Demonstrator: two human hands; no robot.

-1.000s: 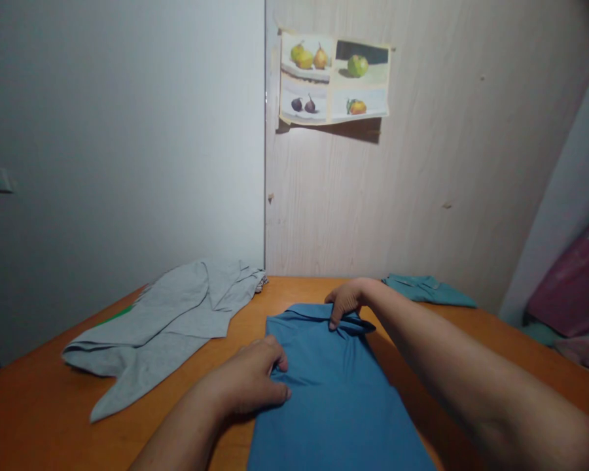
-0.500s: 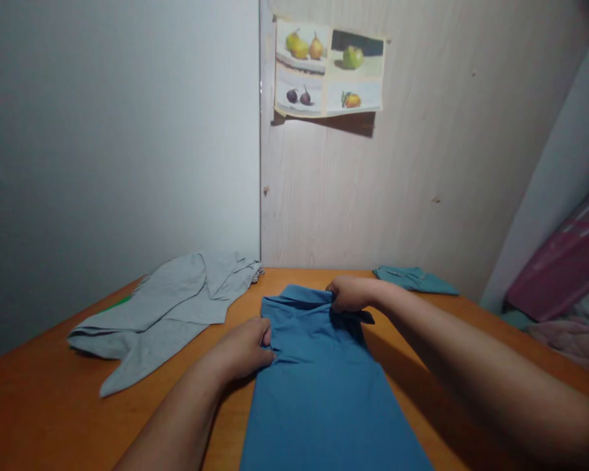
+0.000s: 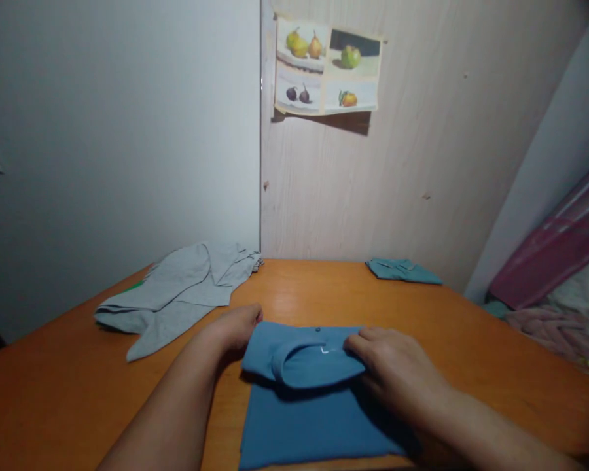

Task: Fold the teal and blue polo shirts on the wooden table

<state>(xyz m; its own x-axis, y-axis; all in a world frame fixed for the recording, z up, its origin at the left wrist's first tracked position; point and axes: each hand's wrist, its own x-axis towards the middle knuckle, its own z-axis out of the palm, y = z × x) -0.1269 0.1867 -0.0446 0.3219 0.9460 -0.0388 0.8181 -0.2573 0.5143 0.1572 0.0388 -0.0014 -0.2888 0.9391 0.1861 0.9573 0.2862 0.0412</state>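
A blue shirt [image 3: 319,425] lies in front of me, its collar end folded down over the lower part so the round neckline faces up. At the left end of the fold, my left hand [image 3: 243,325] is closed on the shirt's edge, its fingertips partly hidden. My right hand [image 3: 390,360] grips the right end of the folded part, thumb on top and the other fingers mostly out of sight. The folded flap stands slightly off the cloth beneath, with a shadow under it.
On the orange table [image 3: 304,291], a loosely laid grey garment [image 3: 177,291] is at the back left. A folded teal garment [image 3: 405,271] sits at the back right. Behind stands a wall with a fruit print [image 3: 326,69]. Pink fabric [image 3: 544,268] hangs beyond the right edge.
The shirt's far end has been brought toward me and folded over, showing the neckline. My right hand came nearer with it; my left hand moved slightly up along the left side.
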